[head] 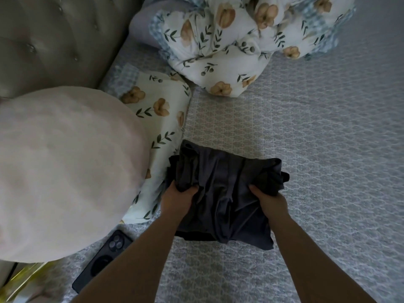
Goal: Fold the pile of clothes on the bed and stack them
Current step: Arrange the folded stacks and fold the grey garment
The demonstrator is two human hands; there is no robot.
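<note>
A dark grey garment point(223, 193) lies bunched in a rough rectangle on the grey patterned bedspread point(317, 149), in the middle of the view. My left hand point(178, 199) grips its left edge, thumb on top and fingers tucked under the cloth. At the right edge my right hand point(270, 201) grips the fabric the same way. The garment's near part hangs loose between my forearms. A darker layer shows beneath it at the left and near edges.
A large round cream cushion point(65, 171) fills the left side. A floral pillow point(161, 127) lies beside the garment, and a bunched floral duvet point(240, 44) sits at the back. A black phone point(102, 259) lies near the left forearm. A tufted headboard point(54, 40) stands far left.
</note>
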